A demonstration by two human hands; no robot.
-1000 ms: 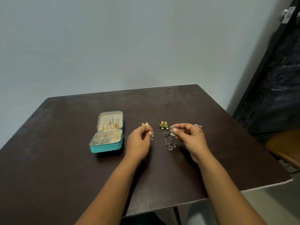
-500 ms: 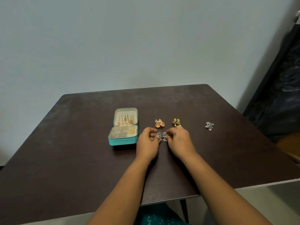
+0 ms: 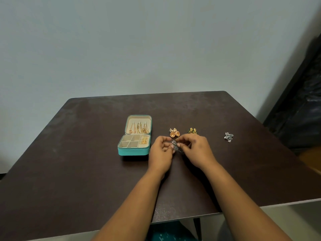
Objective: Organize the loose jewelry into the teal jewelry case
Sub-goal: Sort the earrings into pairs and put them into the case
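Silver earrings (image 3: 175, 146), a dark dangling pair, sit pinched between the fingertips of both my hands just above the dark table (image 3: 86, 171). My left hand (image 3: 160, 153) curls its thumb and fingers onto them from one side, my right hand (image 3: 196, 148) from the other, knuckles up. The teal jewelry case (image 3: 134, 136) lies open just to the left of my left hand, its long axis running away from me, lid flat at the far end with gold chains hung in it, tray of compartments at the near end. That puts my left hand nearer the tray, so the carry looks like a short move leftward. Beyond my fingers rest an orange-gold pair (image 3: 174, 133) and a green-gold pair (image 3: 192, 130); a silver cluster (image 3: 229, 136) lies well apart to the right. My fingers hide most of the held pair; whether its two pieces are hooked together I cannot tell.
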